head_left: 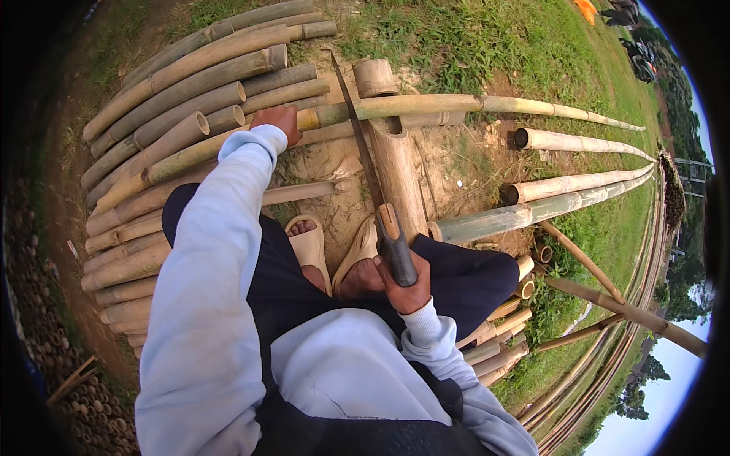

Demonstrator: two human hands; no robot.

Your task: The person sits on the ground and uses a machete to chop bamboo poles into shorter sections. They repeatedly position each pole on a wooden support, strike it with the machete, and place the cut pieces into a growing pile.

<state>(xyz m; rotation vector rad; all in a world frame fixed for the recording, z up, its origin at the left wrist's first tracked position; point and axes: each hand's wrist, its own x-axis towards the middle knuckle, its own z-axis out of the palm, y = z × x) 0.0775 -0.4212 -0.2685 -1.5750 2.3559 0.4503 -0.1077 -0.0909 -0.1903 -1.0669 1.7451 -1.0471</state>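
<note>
Bamboo poles (190,83) stacked on bare dirt (327,163), grass (456,38) beyond; left hand (277,121) pressing a long pole (426,106), right hand (403,281) clenched around a machete (372,182)

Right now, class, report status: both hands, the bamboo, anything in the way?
Left hand gripping long green bamboo pole. Right hand holding long-bladed saw across it. Short bamboo support log beneath.

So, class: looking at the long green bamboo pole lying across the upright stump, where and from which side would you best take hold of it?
Probably grip the bamboo pole left of the stump, coming down from above, where the left hand already presses it. There the round stem is thicker and lies clear of the long blade held by the right hand.
</note>
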